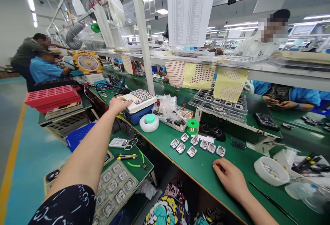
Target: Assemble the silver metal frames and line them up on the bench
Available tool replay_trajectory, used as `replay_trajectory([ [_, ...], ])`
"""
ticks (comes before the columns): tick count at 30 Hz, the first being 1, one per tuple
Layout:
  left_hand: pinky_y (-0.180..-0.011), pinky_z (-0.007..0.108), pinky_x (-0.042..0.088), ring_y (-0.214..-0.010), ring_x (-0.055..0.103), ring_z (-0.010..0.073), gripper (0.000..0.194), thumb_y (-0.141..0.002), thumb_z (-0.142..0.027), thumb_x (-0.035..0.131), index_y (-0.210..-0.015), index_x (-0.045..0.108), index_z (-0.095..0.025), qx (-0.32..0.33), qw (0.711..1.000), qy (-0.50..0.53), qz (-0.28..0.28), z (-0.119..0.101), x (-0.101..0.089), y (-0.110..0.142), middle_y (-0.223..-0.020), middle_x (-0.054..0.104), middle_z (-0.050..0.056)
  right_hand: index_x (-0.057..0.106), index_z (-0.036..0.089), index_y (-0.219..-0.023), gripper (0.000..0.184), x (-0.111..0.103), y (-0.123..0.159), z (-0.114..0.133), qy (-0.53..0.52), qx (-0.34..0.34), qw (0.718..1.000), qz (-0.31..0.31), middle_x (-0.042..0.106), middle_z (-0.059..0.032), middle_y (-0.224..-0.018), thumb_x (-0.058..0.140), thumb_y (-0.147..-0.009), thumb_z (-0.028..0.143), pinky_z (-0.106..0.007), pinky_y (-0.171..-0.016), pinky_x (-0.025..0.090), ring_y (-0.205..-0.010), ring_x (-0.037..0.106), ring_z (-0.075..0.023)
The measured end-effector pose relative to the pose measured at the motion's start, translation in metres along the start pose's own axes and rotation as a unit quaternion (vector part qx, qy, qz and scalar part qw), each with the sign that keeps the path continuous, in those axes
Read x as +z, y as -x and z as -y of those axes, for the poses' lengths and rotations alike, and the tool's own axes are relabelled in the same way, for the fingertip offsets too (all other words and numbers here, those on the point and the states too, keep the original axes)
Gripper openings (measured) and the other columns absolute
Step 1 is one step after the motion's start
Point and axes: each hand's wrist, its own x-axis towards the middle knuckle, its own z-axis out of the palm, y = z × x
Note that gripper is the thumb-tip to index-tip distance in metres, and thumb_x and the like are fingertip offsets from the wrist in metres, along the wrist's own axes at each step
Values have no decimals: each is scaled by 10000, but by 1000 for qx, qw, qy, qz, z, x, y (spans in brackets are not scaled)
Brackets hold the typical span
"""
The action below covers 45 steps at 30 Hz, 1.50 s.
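My left hand (119,106) reaches to the left edge of a white foam-like block (134,107) that sits on a blue box (140,116). Its fingers are drawn together at a small part there; what they grip, if anything, is too small to make out. Rows of small metal-framed parts (141,95) lie on the block. My right hand (229,177) rests on the green bench with loosely curled fingers and nothing visible in them. Just beyond it lies a watch-case-like metal frame (220,151), the nearest of several such frames (191,151) on the bench.
A solder spool (192,126), a tape roll (149,123) and a clear bin (172,118) stand behind the frames. At right are a white bowl (270,171) and tweezers (273,202). Lower left, a tray of frames (116,192) lies beside cutters (139,161). Co-workers sit across.
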Motion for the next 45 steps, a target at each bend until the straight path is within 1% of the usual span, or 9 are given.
replay_trajectory([
  [3, -1056, 506, 497, -1176, 623, 408, 506, -784, -611, 740, -984, 761, -147, -12, 1000, 16, -15, 3, -3, 4, -1162, 704, 225, 702, 289, -978, 292, -1, 1, 2, 0, 2, 1000, -2, 710, -20, -950, 477, -1067, 453, -347, -731, 479, -826, 660, -214],
  [6, -1008, 466, 527, -1049, 670, 350, 458, -768, -548, 771, -978, 745, -142, -29, 992, 83, -86, -2, -9, 22, -1067, 738, 175, 708, 295, -979, 281, -2, 1, 3, 0, 3, 1000, -10, 709, -9, -947, 489, -1063, 449, -337, -724, 474, -830, 664, -208],
  [10, -862, 358, 569, -882, 683, 232, 488, -763, -509, 789, -1073, 708, -142, -4, 949, 277, -151, -32, -10, 88, -986, 729, 96, 705, 301, -982, 272, 0, 1, 1, 6, 2, 1000, -10, 709, 2, -951, 493, -1063, 450, -331, -719, 465, -827, 663, -202],
  [13, -704, 292, 556, -764, 669, 183, 570, -744, -515, 843, -1149, 679, -149, 50, 885, 460, -47, -71, 0, 167, -922, 706, 60, 705, 299, -983, 267, 0, 1, 2, 12, 4, 1000, -12, 711, 2, -950, 498, -1059, 449, -329, -716, 461, -820, 660, -202],
  [16, -756, 285, 557, -817, 671, 172, 517, -756, -440, 896, -1158, 696, -181, 114, 828, 546, 57, -113, 15, 249, -968, 723, 59, 717, 288, -965, 272, -2, 1, 6, 8, 0, 1000, -17, 713, -13, -931, 508, -1047, 442, -330, -717, 460, -816, 660, -209],
  [21, -825, 288, 536, -868, 640, 163, 371, -860, -320, 837, -1204, 717, -250, 197, 812, 530, 144, -165, 33, 332, -1022, 714, 31, 746, 270, -954, 270, -5, 2, 14, -33, 2, 999, -27, 712, -26, -904, 525, -1024, 408, -331, -715, 455, -786, 641, -204],
  [32, -818, 311, 517, -874, 622, 185, 405, -814, -265, 823, -1204, 713, -251, 200, 767, 516, 325, -216, 79, 372, -999, 704, 50, 745, 243, -957, 286, -9, 5, 12, -145, 11, 987, -61, 737, -46, -929, 534, -1036, 418, -340, -806, 499, -854, 662, -217],
  [37, -695, 267, 466, -752, 595, 140, 410, -750, -225, 829, -1143, 717, -205, 173, 721, 492, 456, -235, 113, 382, -880, 667, 20, 727, 228, -996, 358, -12, 4, 12, -283, 49, 957, -31, 690, -3, -810, 532, -1039, 525, -297, -637, 479, -654, 600, -167],
  [45, -625, 260, 491, -691, 593, 131, 475, -679, -243, 869, -1126, 723, -173, 151, 682, 501, 511, -255, 142, 381, -837, 650, 7, 732, 211, -903, 350, -5, -2, 10, -391, 70, 917, -35, 644, 1, -738, 722, -897, 561, -282, -581, 472, -645, 550, -163],
])
